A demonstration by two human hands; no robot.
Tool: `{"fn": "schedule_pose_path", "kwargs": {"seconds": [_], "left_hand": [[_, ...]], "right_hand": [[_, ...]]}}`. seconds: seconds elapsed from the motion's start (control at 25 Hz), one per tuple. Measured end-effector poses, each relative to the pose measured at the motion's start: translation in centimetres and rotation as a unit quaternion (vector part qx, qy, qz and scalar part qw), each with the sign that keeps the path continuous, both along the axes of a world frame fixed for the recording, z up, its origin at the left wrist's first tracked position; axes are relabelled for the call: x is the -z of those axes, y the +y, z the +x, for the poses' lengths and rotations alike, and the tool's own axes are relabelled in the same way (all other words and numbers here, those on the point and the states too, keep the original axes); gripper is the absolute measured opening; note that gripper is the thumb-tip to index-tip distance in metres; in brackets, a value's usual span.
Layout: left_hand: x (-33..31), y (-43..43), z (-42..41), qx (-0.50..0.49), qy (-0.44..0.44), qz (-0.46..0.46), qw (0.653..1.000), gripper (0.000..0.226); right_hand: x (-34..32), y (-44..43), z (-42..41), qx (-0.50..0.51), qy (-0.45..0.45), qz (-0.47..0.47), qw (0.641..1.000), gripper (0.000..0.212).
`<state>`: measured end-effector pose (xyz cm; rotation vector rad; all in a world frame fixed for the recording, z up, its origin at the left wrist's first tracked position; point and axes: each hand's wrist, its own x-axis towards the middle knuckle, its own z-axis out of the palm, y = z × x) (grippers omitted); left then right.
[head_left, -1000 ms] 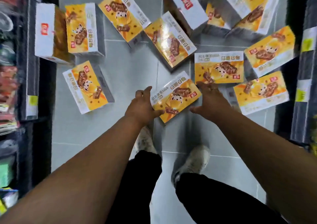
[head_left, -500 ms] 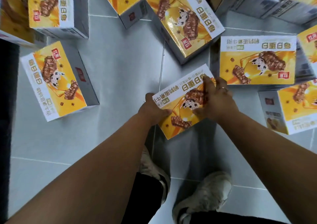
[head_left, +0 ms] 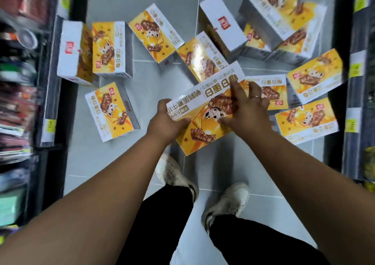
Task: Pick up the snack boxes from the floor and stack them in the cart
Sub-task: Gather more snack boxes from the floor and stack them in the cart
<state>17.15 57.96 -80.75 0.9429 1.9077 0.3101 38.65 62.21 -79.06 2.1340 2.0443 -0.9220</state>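
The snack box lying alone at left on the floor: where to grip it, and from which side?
Probably grip the box by its two long side walls, coming down from above. It lies flat, face up, with bare floor beside both walls; the broad top offers no hold.

The lifted snack box (head_left: 203, 126) carried large brown characters, upside down to the camera: 每日蛋白. The floor boxes (head_left: 110, 112) repeated them. Red logos (head_left: 223, 20) and yellow shelf tags (head_left: 352, 122) were too blurred to read.
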Motion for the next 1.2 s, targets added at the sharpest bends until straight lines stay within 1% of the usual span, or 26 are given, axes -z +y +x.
{"fn": "schedule_pose_path", "kwargs": {"seconds": [0.08, 0.16, 0.32, 0.52, 0.64, 0.76, 0.84, 1.08, 1.2], "left_hand": [[-6.2, 0.9, 0.2, 0.006, 0.004, 0.025, 1.0, 0.065], [-14.2, 1.6, 0.7, 0.014, 0.012, 0.054, 0.998, 0.067], [-29.3, 1.9, 2.1, 0.02, -0.011, 0.129, 0.991, 0.067], [-41.8, 1.4, 4.0, 0.055, -0.025, 0.193, 0.979, 0.062], [-47.1, 1.4, 4.8, 0.097, -0.042, 0.222, 0.969, 0.063], [-51.2, 1.0, 5.8, 0.161, -0.05, 0.24, 0.956, 0.064], [-53.7, 0.4, 6.3, 0.207, -0.059, 0.252, 0.943, 0.064], [-60.1, -2.3, 10.8, 0.334, -0.105, 0.294, 0.89, 0.068], [-63.0, -5.5, 14.5, 0.396, -0.13, 0.32, 0.851, 0.073]], "right_hand": [[-6.4, 0.2, 0.2, 0.018, 0.006, 0.019, 1.0, 0.103], [-14.5, 0.5, 0.7, 0.024, 0.011, 0.052, 0.998, 0.102], [-30.2, -0.1, 2.6, 0.042, 0.01, 0.112, 0.993, 0.103], [-43.6, -2.7, 3.7, 0.078, -0.014, 0.186, 0.979, 0.1], [-49.4, -4.9, 4.4, 0.128, -0.021, 0.229, 0.965, 0.1], [-53.3, -7.8, 5.2, 0.189, -0.03, 0.25, 0.949, 0.1], [-55.6, -10.3, 5.3, 0.24, -0.026, 0.268, 0.933, 0.099], [-61.6, -19.0, 6.8, 0.388, -0.007, 0.316, 0.866, 0.091], [-64.1, -25.3, 8.6, 0.45, -0.037, 0.347, 0.822, 0.089]]}}
